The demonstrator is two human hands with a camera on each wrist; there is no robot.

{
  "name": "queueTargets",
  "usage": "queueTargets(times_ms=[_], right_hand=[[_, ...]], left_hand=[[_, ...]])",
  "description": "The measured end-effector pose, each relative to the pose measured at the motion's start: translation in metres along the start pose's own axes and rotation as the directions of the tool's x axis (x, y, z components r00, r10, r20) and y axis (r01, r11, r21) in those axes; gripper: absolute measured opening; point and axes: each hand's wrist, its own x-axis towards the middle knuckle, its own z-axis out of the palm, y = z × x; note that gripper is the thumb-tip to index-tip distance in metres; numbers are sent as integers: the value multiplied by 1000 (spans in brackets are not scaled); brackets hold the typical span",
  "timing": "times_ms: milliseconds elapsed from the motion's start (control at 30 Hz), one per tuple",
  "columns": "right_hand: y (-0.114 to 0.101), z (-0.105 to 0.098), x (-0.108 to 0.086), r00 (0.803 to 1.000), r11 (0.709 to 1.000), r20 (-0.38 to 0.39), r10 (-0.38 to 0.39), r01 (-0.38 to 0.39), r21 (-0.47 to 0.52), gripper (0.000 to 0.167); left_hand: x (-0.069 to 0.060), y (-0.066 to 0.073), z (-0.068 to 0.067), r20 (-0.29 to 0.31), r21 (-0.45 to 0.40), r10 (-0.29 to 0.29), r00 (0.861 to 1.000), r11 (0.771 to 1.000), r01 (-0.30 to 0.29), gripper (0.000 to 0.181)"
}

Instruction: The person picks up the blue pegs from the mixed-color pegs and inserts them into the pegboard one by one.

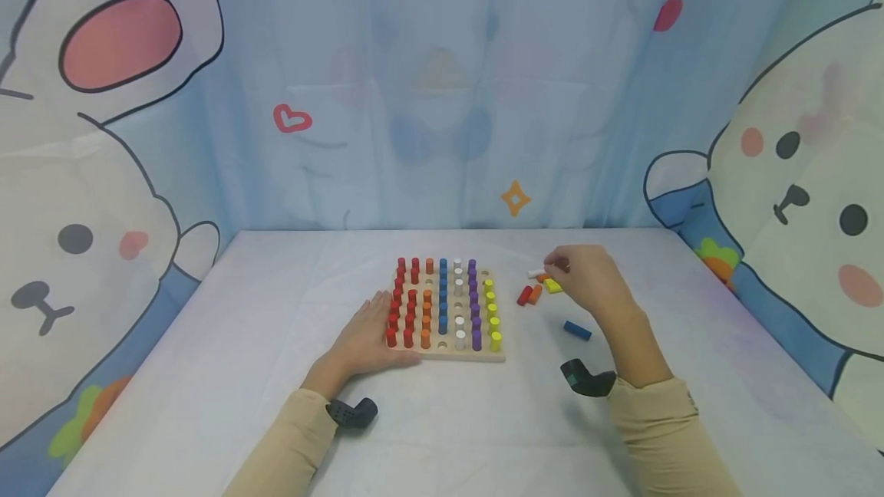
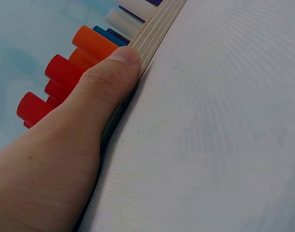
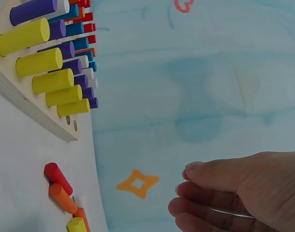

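Note:
A wooden pegboard (image 1: 470,357) lies mid-table, with upright pegs in red, orange, blue, white, purple and yellow columns; a few holes are bare. My left hand (image 1: 362,336) rests against its left side, fingers extended. In the left wrist view the thumb (image 2: 106,77) presses along the board's front edge. To the right of the board, my right hand (image 1: 587,274) hovers over loose pegs, its fingers loosely bent. Nothing shows between them in the right wrist view. Near its fingertips lie a white peg (image 1: 535,273), a yellow peg (image 1: 552,285), a red peg (image 1: 525,295) and orange pegs (image 1: 535,294).
A blue peg (image 1: 577,330) lies apart, nearer the right forearm. Dark wrist cameras (image 1: 587,378) sit on both wrists. Behind the white-covered table (image 1: 290,267) hangs a blue cartoon curtain (image 1: 414,175).

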Motion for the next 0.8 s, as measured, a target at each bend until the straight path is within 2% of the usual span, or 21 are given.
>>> queueTargets(times_ms=[233, 500, 800], right_hand=[[3, 0, 1, 1000, 1000, 14, 0, 0, -2, 24], [11, 2, 6, 996, 1000, 87, 10, -9, -3, 26], [23, 5, 9, 988, 999, 151, -19, 23, -23, 25]], left_hand=[[-1, 1, 0, 0, -7, -3, 1000, 1000, 3, 123], [-1, 0, 1, -2, -17, 2, 1000, 1000, -2, 123], [-2, 0, -1, 0, -12, 9, 1000, 1000, -9, 123]])
